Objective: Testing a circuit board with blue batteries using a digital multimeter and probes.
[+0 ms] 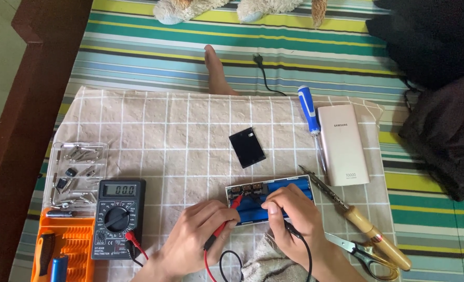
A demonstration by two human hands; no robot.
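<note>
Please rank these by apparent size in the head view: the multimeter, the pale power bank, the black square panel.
1. Pale power bank and multimeter: they look alike, so I leave them unranked.
2. Black square panel: clearly smallest.

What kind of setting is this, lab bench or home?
Likely a home, worked on a bed or floor mat: a striped blue-green-yellow fabric sheet under a beige checked cloth, a bare foot, and furry plush toy feet at the top edge.
</note>
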